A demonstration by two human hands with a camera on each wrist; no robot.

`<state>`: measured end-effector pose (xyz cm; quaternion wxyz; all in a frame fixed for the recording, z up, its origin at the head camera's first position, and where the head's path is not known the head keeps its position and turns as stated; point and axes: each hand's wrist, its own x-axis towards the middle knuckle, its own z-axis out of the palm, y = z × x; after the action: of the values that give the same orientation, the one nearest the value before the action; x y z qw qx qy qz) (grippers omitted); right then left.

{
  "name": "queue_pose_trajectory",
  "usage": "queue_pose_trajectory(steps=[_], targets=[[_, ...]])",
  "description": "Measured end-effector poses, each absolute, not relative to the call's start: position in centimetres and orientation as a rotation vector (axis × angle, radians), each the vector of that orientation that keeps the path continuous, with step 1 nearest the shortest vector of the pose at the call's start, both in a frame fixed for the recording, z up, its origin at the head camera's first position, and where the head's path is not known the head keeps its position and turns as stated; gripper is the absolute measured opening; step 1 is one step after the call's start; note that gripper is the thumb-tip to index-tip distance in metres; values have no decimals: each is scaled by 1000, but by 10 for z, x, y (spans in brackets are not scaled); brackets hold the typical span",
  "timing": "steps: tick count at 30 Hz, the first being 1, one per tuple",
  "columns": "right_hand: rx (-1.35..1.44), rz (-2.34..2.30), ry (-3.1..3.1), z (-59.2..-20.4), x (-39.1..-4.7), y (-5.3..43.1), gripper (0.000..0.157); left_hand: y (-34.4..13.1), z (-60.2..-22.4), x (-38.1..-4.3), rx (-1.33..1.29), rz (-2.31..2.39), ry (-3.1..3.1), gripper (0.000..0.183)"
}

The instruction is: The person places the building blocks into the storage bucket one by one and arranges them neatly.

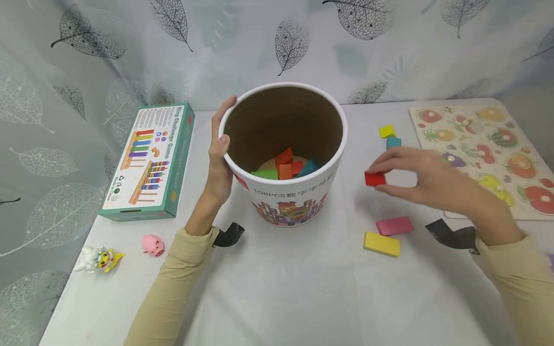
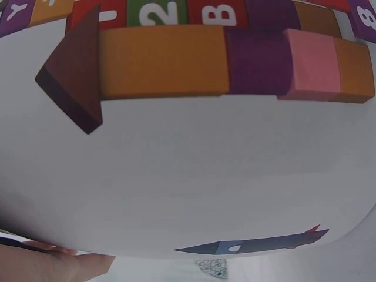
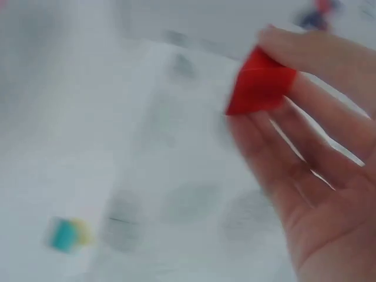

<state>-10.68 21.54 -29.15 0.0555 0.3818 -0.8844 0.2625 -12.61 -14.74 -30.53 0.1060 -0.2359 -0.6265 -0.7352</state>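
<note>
Pinching red block [image 1: 374, 179] between thumb [image 1: 399, 192] and fingers [image 1: 397, 164] of right hand [image 1: 428, 178] (parted only its width); gripping bucket [image 1: 290, 206] with left hand [image 1: 219, 166].

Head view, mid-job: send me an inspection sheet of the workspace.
Surface: white tabletop.
Job's things: printed bucket, coloured blocks inside; red block in hand; pink block, yellow block, small yellow block, small blue block on the tabletop.
Clutter: Ring Challenge Game box, pink pig figurine, white-and-yellow figurine, fruit puzzle board.
Hands: left hand holds the printed bucket's rim; right hand pinches the red block.
Cables: nothing seen.
Surroundings: leaf-print curtain behind the tabletop.
</note>
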Motion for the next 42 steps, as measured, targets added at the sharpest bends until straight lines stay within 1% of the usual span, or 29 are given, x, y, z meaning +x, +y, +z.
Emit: queue_pose_trajectory(steps=[2,6,7,11,13,15,17,25,30,33,38,42], targets=[[1150,853,-2525,-272,-112,213,37,-148,-305,-126,-694,-2167,-1842,79],[1130,968,-2208,-237,-122,194,55,-148,-305,-127,-704,-2184,-1828,80],[1128,955,-2180,-229,-123,187,57,-148,-305,-127,-708,-2190,-1822,80],[1166,984,-2146,-208,-125,160,37,-147,-305,-127,-715,-2202,-1811,81],[1206,1025,-2144,-203,-126,147,37,-146,-305,-126,-715,-2205,-1813,82],[1235,1060,-2135,-201,-127,138,44,-146,-306,-126,-716,-2201,-1821,82],[1262,1070,-2130,-201,-129,132,46,-145,-307,-126,-722,-2194,-1827,82],[1274,1137,-2146,-207,-136,128,46,-147,-305,-127,-719,-2186,-1822,83],[1237,1121,-2190,-208,-140,142,45,-147,-305,-128,-721,-2177,-1831,83],[1188,1121,-2232,-209,-143,155,45,-146,-305,-128,-719,-2167,-1838,83],[1017,1104,-2336,-216,-151,179,46,-146,-305,-127,-704,-2155,-1849,82],[810,1015,-2500,-237,-167,204,39,-147,-305,-126,-698,-2158,-1842,82]])
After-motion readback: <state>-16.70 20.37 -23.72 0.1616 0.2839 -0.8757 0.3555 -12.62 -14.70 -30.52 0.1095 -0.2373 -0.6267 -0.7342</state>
